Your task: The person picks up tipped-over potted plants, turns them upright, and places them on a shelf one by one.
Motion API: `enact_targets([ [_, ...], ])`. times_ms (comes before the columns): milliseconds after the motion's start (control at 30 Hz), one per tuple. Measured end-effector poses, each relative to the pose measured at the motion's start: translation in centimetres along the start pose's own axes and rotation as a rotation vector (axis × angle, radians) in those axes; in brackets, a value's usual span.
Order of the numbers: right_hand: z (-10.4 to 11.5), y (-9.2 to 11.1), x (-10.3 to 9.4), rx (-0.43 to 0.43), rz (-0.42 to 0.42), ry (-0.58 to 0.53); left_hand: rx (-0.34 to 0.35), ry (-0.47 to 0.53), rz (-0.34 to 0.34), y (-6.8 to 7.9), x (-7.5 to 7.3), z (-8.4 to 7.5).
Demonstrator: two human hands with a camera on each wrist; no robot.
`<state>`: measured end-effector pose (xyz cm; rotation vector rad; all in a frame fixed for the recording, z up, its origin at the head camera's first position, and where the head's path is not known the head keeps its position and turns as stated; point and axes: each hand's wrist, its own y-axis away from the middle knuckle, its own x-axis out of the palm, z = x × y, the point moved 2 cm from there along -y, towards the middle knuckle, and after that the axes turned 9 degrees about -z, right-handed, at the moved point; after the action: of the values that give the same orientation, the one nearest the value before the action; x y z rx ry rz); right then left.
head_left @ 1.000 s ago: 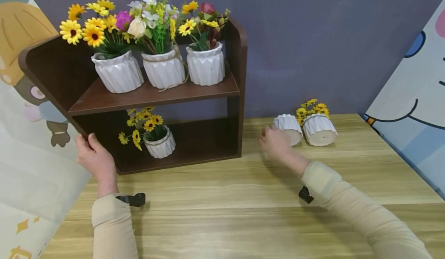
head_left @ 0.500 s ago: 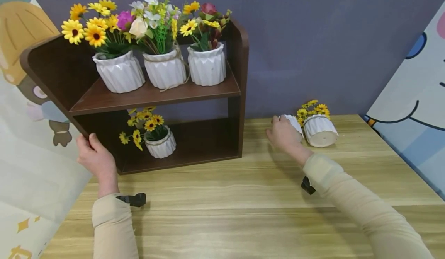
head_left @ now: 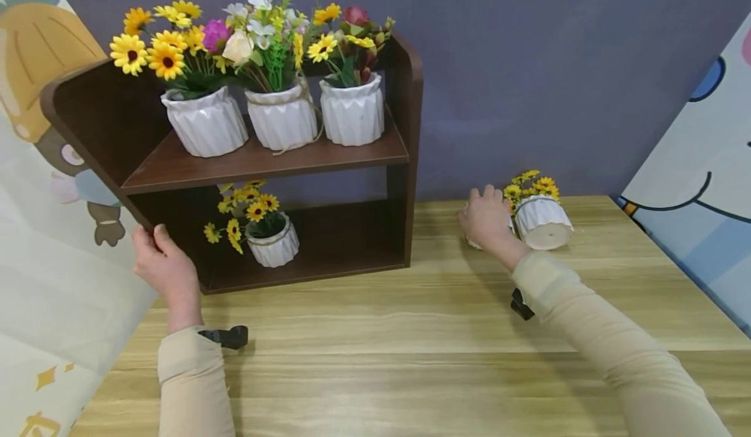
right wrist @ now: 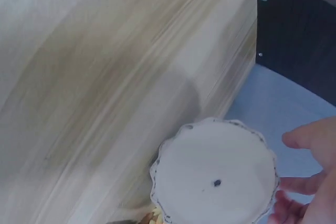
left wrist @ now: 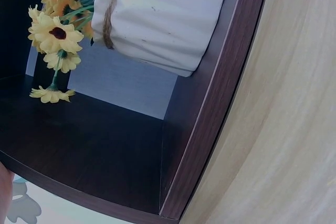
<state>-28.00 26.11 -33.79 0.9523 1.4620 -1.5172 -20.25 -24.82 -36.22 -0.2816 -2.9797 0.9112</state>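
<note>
At the left side panel of a dark brown two-tier shelf (head_left: 264,172), my left hand (head_left: 167,264) holds the panel's front edge. Only a sliver of that hand (left wrist: 4,192) shows in the left wrist view. My right hand (head_left: 488,220) is over a white ribbed flowerpot (head_left: 474,244) lying on its side, covering most of it. In the right wrist view the pale round base of this pot (right wrist: 215,174) faces the camera. Fingers touch its side, while the thumb (right wrist: 302,136) stands apart from it. Beside it lies another white flowerpot (head_left: 542,222) with yellow flowers.
Three white pots with flowers, including a middle pot (head_left: 283,119), stand on the upper tier. One tilted pot of yellow flowers (head_left: 274,241) is on the lower tier, towards the left. A grey-blue wall (head_left: 528,85) rises behind the wooden table (head_left: 364,352).
My right hand has moved right, from beside the left lying pot to over it, and its fingers have spread. The left hand stays at the shelf panel.
</note>
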Motion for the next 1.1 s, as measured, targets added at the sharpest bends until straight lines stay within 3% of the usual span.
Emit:
enact_targets([
  [467, -1.2, -0.7, 0.7, 0.071, 0.218, 0.129, 0.007, -0.004, -0.004, 0.1, 0.0, -0.1],
  [900, -1.7, -1.2, 1.2, 0.115, 0.233, 0.096, -0.01, -0.004, 0.0, 0.0, 0.1, 0.0],
  [1100, -1.8, -1.3, 1.6, 0.1, 0.243, 0.134, -0.009, -0.006, 0.0, 0.0, 0.0, 0.0],
])
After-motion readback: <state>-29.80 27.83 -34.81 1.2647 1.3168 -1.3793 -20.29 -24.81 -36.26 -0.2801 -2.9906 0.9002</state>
